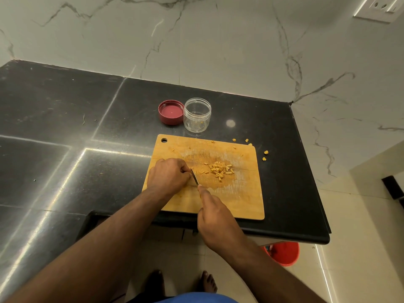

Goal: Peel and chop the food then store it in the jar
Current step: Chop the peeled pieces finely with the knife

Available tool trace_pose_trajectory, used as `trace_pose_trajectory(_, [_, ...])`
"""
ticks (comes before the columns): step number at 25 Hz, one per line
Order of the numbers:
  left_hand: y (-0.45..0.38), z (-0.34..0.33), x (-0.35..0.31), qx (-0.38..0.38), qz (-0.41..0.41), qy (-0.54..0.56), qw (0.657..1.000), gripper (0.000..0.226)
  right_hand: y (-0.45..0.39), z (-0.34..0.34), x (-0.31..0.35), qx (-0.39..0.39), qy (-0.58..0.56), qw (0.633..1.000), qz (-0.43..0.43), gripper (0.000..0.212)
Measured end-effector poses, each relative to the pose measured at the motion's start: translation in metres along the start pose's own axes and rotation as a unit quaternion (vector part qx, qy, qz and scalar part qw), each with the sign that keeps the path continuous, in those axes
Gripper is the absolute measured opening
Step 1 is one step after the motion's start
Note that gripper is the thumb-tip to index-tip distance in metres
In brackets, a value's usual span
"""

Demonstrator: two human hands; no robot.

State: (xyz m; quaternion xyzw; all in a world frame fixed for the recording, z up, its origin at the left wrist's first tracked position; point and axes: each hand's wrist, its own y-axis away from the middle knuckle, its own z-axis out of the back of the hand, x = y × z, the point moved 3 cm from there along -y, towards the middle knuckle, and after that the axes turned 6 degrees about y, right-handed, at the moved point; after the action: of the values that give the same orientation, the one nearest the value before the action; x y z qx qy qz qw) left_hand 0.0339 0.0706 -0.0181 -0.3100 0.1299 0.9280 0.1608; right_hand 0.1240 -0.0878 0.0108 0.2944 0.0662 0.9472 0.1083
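A wooden cutting board (240, 193) lies on the black counter. A small heap of chopped yellow pieces (219, 169) sits near its middle. My right hand (216, 217) grips a knife (195, 177) whose blade rests on the board just left of the heap. My left hand (168, 176) is curled, fingertips pressed down beside the blade; what lies under them is hidden. A clear plastic jar (197, 114) stands open behind the board, holding a few yellow bits. Its red lid (171, 111) lies upside down on the jar's left.
A few yellow bits (265, 152) lie scattered on the black counter (65, 127) past the board's far right corner. The counter edge runs just below the board. A red bucket (284, 253) stands on the tiled floor below. A marble wall rises behind.
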Motion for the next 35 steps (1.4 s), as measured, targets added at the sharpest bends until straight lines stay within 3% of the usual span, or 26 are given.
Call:
trace_pose_trajectory(16, [0.005,0.003,-0.002,-0.014,-0.003,0.01,1.0,0.007,0.012,0.004,-0.002,-0.011,-0.019,1.0,0.004,0.055])
trace_pose_trajectory(29, [0.009,0.008,-0.007,-0.043,0.016,-0.011,0.999,0.012,0.021,-0.001,-0.01,0.027,-0.036,0.999,-0.012,0.054])
trace_pose_trajectory(35, [0.008,0.014,-0.007,-0.017,0.006,-0.02,1.0,0.016,0.032,0.016,-0.025,-0.028,-0.072,0.997,-0.023,0.053])
